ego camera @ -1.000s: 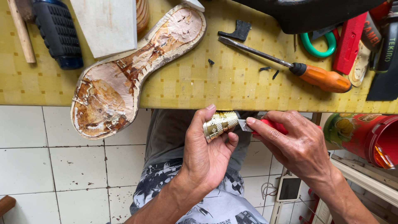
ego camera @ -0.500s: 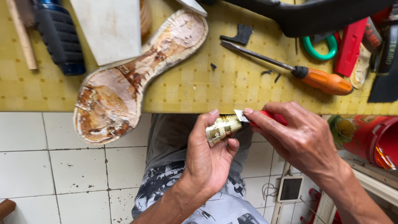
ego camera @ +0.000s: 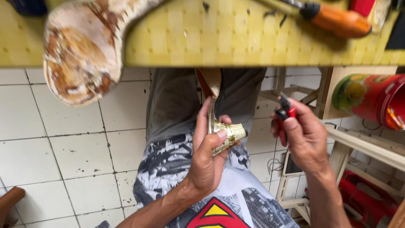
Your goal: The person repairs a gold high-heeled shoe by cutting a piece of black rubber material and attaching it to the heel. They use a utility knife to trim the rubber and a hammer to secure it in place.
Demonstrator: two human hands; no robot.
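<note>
We hold a gold high-heel piece in our left hand, the fingers wrapped around its shiny textured heel block and the thumb pressed on its near side, so the grip is clamped on it. The slim gold shank of the piece rises away from the hand towards the bench edge. Our right hand sits just to the right, apart from the heel, closed around a red-handled cutter whose dark tip points up and away. Both hands hang over our lap, below the yellow workbench. On the bench, far left, lies a worn shoe sole jutting past the edge; far right lies an orange-handled screwdriver. A red tin stands at the right.
</note>
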